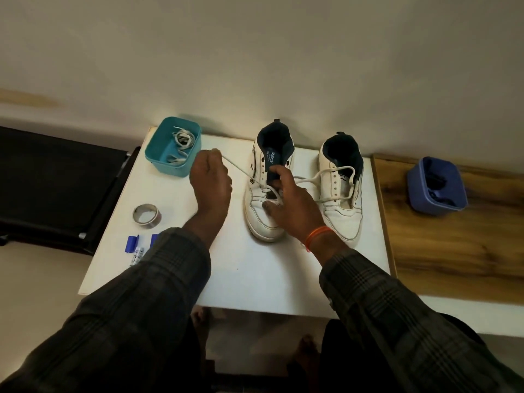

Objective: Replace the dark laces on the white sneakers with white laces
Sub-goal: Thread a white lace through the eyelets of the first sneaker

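Two white sneakers stand side by side on the white table (249,273), toes toward me. My left hand (211,180) pinches one end of a white lace (236,167) and holds it taut up and to the left from the lowest eyelets of the left sneaker (262,217). My right hand (292,205) rests on that sneaker, fingers on its dark tongue and lower eyelets. The lace's other end loops loosely across the right sneaker (343,199), which has no lace in its eyelets.
A teal tub (173,147) with a white lace sits at the table's back left. A blue tub (436,185) with dark laces stands on the wooden surface at right. A tape roll (147,215) and blue-capped markers (134,248) lie near the left edge. A black chair stands left.
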